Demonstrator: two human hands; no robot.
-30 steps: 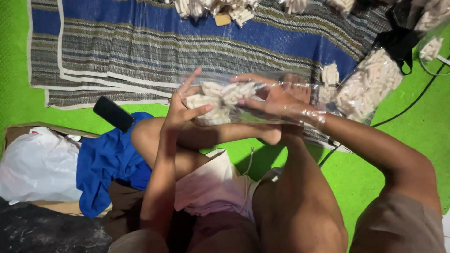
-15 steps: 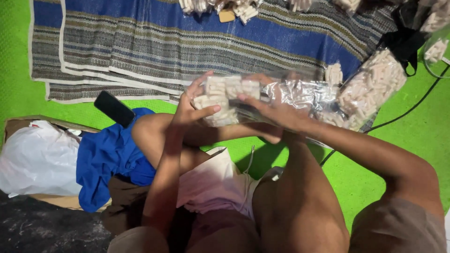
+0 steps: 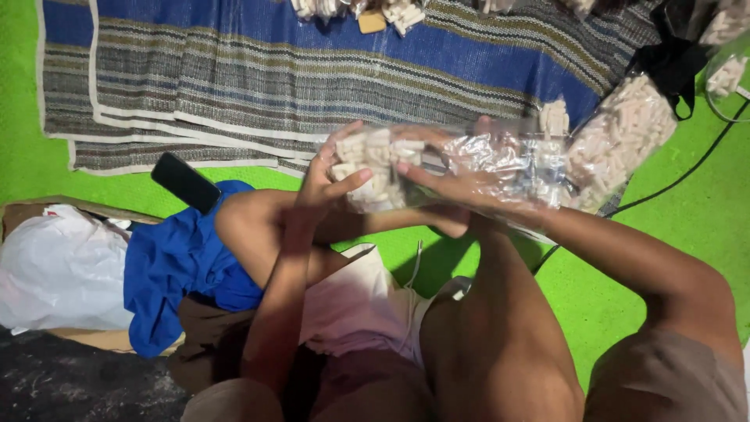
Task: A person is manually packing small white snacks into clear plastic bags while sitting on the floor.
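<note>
— What are the hands doing?

— Both hands are up in front of the person, above the knees, holding a clear plastic bag (image 3: 437, 168) packed with small pale blocks (image 3: 367, 168). The left hand (image 3: 328, 184) has its fingers spread and curled round the left end of the bag, pressing on the blocks through the plastic. The right hand (image 3: 461, 184) lies along the bag's near side, fingers stretched out flat against it, thumb side hidden by the crinkled plastic.

— Is the bag resting on anything?

— No, it is held in the air between the two hands, over the edge of the striped woven mat (image 3: 312, 70) that lies on the green floor (image 3: 687, 211).

— What else is around?

— To the right, a second clear bag (image 3: 617, 141) full of the same pale pieces lies at the mat's edge, with a black cloth (image 3: 672, 59) just above it and a black cable (image 3: 687, 168) running across the green floor. More loose pale pieces (image 3: 367, 12) sit at the top of the mat. To the left, a black phone-like slab (image 3: 184, 181) rests near a blue cloth (image 3: 176, 270), beside a white plastic bag (image 3: 58, 270) on brown cardboard (image 3: 23, 215).

— Is the held bag open?

— Probably at its right end, but the glare makes it hard to tell.
</note>
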